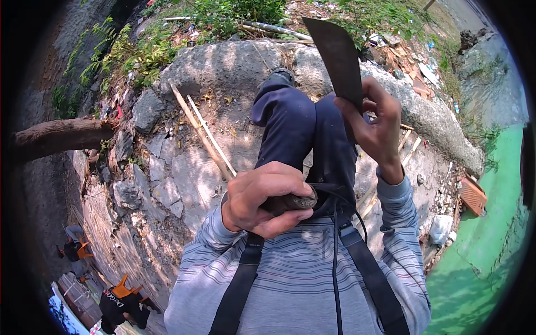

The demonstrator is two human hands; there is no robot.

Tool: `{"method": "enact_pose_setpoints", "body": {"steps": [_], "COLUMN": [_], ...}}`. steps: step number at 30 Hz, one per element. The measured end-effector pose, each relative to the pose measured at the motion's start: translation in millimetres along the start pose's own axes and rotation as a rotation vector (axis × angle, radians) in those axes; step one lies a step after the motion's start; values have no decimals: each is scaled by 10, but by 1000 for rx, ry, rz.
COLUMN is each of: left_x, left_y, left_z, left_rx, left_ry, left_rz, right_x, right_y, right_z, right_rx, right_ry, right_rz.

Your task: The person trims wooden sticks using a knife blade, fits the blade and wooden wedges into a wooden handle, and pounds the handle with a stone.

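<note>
Machete blade (338, 58) above right knee of dark-blue trousers (287, 120); right hand (375, 124) pinches its near end. Left hand (254, 196) closed around stubby grey-brown piece (305, 199), stone or wood unclear, near trousers' waist. Two thin sticks (202, 133) left of trousers.

1. Bright daylight dappled the ground (187, 178) with patchy shadow.
2. The green floor (466, 240) looked sunlit, shaded lower down.
3. Fisheye distortion curved the edges, darkening to black.
4. The blade (338, 62) looked dark but crisp.

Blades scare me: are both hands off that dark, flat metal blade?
No, the right hand has fingers on the dark, flat metal blade.
</note>
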State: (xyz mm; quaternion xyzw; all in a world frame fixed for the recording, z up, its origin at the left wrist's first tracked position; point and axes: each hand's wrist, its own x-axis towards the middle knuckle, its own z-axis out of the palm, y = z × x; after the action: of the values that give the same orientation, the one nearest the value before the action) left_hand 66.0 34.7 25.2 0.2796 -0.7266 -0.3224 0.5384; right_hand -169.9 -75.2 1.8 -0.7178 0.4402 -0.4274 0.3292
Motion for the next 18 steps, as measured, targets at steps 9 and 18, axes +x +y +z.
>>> {"method": "enact_pose_setpoints", "body": {"steps": [9,18], "left_x": [16,14], "left_y": [-95,-109], "left_z": [40,61], "left_rx": [-21,23], "left_ry": [16,-16], "left_rz": [-43,-58], "right_x": [-263,-359], "right_y": [-571,-817], "right_z": [-1038,-1121], "right_rx": [809,995], "right_ry": [811,578], "right_rz": [-197,-326]}}
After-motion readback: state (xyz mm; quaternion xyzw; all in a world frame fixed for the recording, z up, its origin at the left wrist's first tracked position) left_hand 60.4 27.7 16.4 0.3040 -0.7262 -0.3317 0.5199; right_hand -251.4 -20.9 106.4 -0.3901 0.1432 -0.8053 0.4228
